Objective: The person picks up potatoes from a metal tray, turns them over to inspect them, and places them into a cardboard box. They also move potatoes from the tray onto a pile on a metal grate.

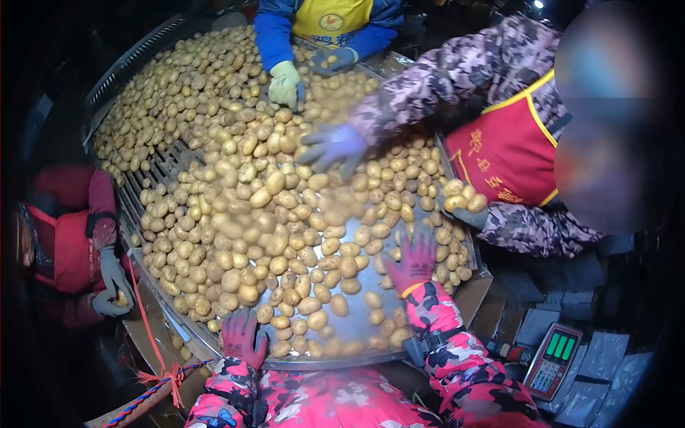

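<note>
Many potatoes (275,182) cover a round metal sorting table (360,321), with bare metal showing near my side. My left hand (244,339), in a pink and grey glove, rests at the table's near rim beside the potatoes. Its fingers are stretched out and I see nothing in it. Farther forward on the right, my right hand (414,258) wears a matching glove. It lies palm down with fingers spread, against the potatoes at the edge of the bare metal, and its fingertips reach in among them.
A co-worker's purple glove (339,146) reaches over the middle, and that person's other hand holds several potatoes (464,196). Across the table is another person's pale glove (285,85). At left, a person's grey glove (114,285) is off the table. A scale (553,360) stands at lower right.
</note>
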`<state>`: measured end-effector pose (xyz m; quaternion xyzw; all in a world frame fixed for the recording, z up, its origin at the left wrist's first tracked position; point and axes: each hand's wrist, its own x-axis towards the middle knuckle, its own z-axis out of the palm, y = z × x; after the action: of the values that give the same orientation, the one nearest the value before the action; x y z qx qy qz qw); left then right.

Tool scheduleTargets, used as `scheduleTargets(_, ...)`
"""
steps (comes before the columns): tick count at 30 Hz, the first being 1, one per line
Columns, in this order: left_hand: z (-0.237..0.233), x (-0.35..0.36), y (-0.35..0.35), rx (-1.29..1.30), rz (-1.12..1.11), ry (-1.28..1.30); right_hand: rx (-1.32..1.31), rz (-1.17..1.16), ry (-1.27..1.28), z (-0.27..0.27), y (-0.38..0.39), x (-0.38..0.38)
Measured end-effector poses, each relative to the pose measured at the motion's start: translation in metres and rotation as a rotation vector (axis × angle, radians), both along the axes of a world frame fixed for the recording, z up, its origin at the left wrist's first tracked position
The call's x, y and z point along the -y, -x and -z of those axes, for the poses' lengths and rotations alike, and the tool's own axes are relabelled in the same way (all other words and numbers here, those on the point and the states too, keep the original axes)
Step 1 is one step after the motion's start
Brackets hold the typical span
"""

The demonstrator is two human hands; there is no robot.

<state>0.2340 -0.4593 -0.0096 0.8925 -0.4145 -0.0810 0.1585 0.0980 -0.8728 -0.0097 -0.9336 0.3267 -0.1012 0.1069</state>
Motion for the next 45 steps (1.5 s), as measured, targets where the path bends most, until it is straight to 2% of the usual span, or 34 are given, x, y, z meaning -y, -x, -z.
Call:
scheduleTargets(1,-0.002,0.000,0.000,-0.006,-0.001,-0.006,0.034,-0.029,-0.075,-0.008,-0.014,-0.007)
scheduleTargets(4,-0.005,0.003,-0.002,-0.037,0.004,0.002,0.187,-0.370,0.072,-0.003,-0.048,-0.087)
scheduleTargets(7,-0.007,0.002,-0.006,-0.032,0.012,-0.019,0.190,-0.768,0.094,0.041,-0.059,-0.087)
scheduleTargets(8,-0.006,0.000,-0.005,-0.028,0.010,-0.027,0.217,-0.689,0.009,0.040,-0.053,-0.059)
scheduleTargets(9,-0.004,0.002,-0.004,-0.020,0.001,-0.029,-0.198,-0.453,-0.109,0.018,-0.065,-0.042)
scheduleTargets(10,-0.002,0.003,-0.005,-0.038,-0.013,-0.025,-0.198,-0.172,-0.169,0.002,-0.080,-0.028)
scheduleTargets(13,-0.010,0.003,-0.003,-0.093,-0.047,-0.032,0.388,-0.326,0.154,-0.035,-0.112,-0.016)
scheduleTargets(16,-0.010,0.002,-0.005,-0.103,-0.043,-0.031,0.226,-0.499,-0.127,-0.016,-0.165,-0.035)
scheduleTargets(19,-0.009,0.000,-0.006,-0.115,-0.033,-0.034,-0.257,-0.367,-0.224,-0.011,-0.216,-0.051)
scheduleTargets(22,-0.004,-0.003,-0.003,-0.082,-0.018,-0.016,-0.213,-0.420,-0.282,0.028,-0.221,-0.037)
scheduleTargets(24,0.003,-0.009,-0.002,-0.085,-0.006,-0.009,0.191,-0.413,-0.985,0.014,-0.182,-0.004)
scheduleTargets(25,0.007,-0.012,-0.002,-0.082,-0.013,-0.002,0.378,-0.301,-1.135,0.033,-0.169,0.014)
scheduleTargets(26,0.007,-0.015,-0.001,-0.086,-0.018,-0.002,0.341,-0.074,-1.254,-0.021,-0.157,0.006)
scheduleTargets(28,0.011,-0.018,0.000,-0.092,-0.016,0.026,0.407,0.075,-1.477,-0.039,-0.142,0.001)
scheduleTargets(29,0.012,-0.018,-0.002,-0.085,-0.008,0.040,0.234,0.082,-1.369,-0.047,-0.145,-0.004)
scheduleTargets(31,0.014,-0.019,-0.004,-0.068,0.013,0.051,0.011,-0.532,-0.452,-0.015,-0.148,-0.024)
scheduleTargets(32,0.016,-0.020,-0.004,-0.058,0.024,0.073,-0.150,-0.502,-0.228,-0.007,-0.150,-0.044)
scheduleTargets(35,0.013,-0.022,-0.001,-0.048,0.025,0.072,-0.533,-0.321,-0.153,0.001,-0.151,-0.066)
scheduleTargets(36,0.015,-0.022,-0.002,-0.044,0.019,0.068,-0.517,-0.339,-0.128,0.011,-0.149,-0.061)
scheduleTargets(39,0.016,-0.024,-0.001,-0.028,0.021,0.064,-0.488,-0.360,-0.415,-0.052,-0.125,-0.063)
scheduleTargets(41,0.019,-0.025,0.000,-0.027,0.033,0.070,-0.084,-0.409,-0.859,-0.048,-0.078,-0.061)
scheduleTargets(43,0.021,-0.025,0.002,-0.026,0.016,0.080,0.043,-0.303,-1.370,-0.047,-0.052,-0.070)
scheduleTargets(45,0.017,-0.022,0.005,-0.009,0.008,0.073,0.145,-0.257,-1.528,-0.053,-0.036,-0.076)
